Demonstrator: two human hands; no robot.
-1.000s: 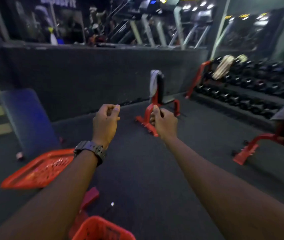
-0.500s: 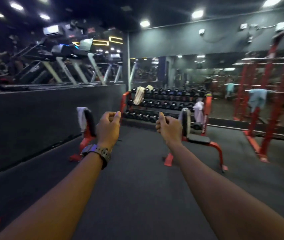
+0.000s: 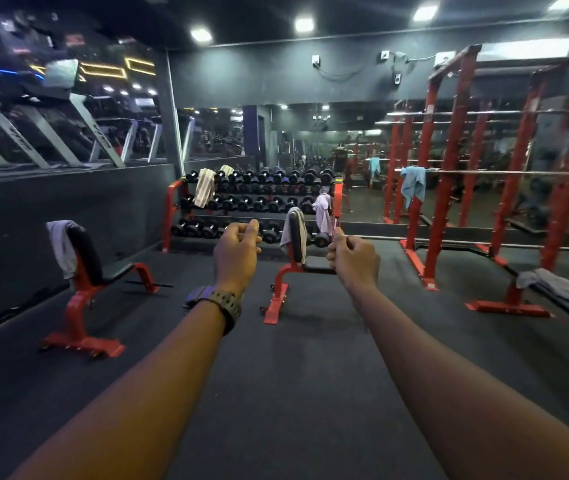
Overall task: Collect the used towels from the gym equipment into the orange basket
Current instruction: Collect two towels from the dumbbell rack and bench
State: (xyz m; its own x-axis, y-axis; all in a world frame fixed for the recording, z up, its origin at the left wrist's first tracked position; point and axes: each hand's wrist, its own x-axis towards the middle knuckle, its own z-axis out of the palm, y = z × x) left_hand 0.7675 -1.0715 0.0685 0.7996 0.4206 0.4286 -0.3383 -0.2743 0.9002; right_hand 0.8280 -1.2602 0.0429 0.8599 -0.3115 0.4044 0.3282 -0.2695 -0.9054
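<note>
Both arms stretch out ahead over the dark floor. My left hand (image 3: 236, 252) and my right hand (image 3: 354, 259) are loose fists holding nothing. A grey towel (image 3: 61, 245) hangs on the back of the left bench. Another grey towel (image 3: 288, 230) drapes the middle bench's backrest, just beyond my hands. A striped beige towel (image 3: 204, 187) and a pale pink towel (image 3: 322, 213) hang on the dumbbell rack. A blue towel (image 3: 412, 185) hangs from the barbell in the red rack. A grey towel (image 3: 549, 284) lies on the right bench. The orange basket is out of view.
A red dumbbell rack (image 3: 172, 209) stands at the back before a mirror wall. Red squat racks (image 3: 449, 168) fill the right side. Treadmills (image 3: 51, 126) stand on a raised platform at left. Two red benches (image 3: 92, 282) sit on the dark floor.
The view has swung up and to the right, away from the orange baskets on the floor, and the benches have come nearer. Both hands stayed closed in front of me.
</note>
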